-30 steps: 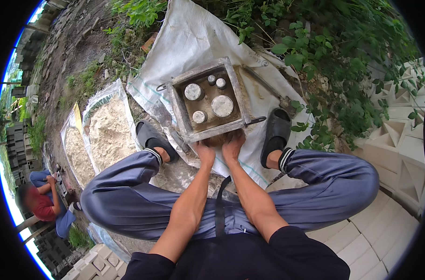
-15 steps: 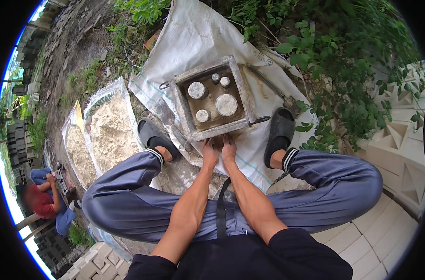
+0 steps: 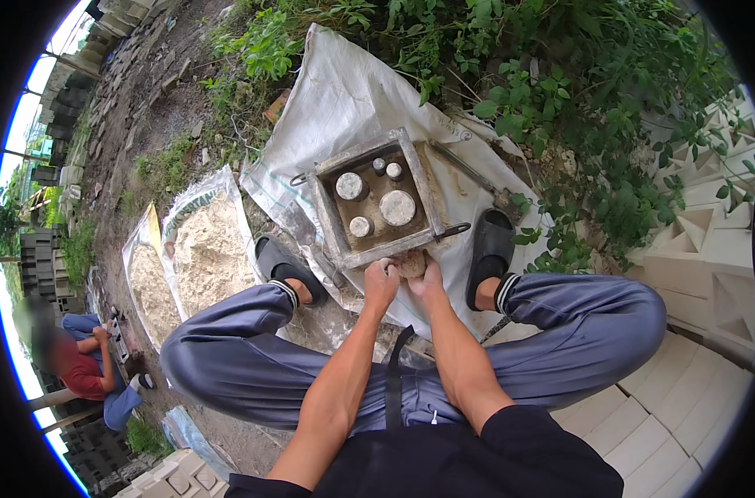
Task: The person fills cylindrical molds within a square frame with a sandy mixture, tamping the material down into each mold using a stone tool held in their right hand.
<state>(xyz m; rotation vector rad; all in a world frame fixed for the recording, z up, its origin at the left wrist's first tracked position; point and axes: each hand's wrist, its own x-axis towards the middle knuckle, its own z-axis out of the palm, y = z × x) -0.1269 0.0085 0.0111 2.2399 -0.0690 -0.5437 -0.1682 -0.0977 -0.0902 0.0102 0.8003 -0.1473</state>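
Note:
On a white woven sack [image 3: 282, 158] in front of me sits a square grey mould frame [image 3: 338, 217], crusted with dried material. Inside it stand several round grey-white cylinders of different sizes, such as the large one [image 3: 397, 207] and another [image 3: 352, 186]. Just below the frame's near edge, a tan, sandy clump [image 3: 409, 265] lies between my hands. My left hand [image 3: 382, 284] is closed with curled fingers at the clump's left side. My right hand [image 3: 429, 280] grips its right side, thumb up; the fingers underneath are hidden.
Left of my foot lie opened sacks of pale powder [image 3: 209, 245]. A long, dirt-covered tool [image 3: 469, 170] rests right of the frame. Green plants [image 3: 560, 108] crowd the far right, beside stacked pale blocks [image 3: 697, 228]. A person in red [image 3: 83, 369] sits at the far left.
My hands have drawn back from under the frame's near edge and moved slightly apart. The sandy clump now shows between them. The view has shifted a little.

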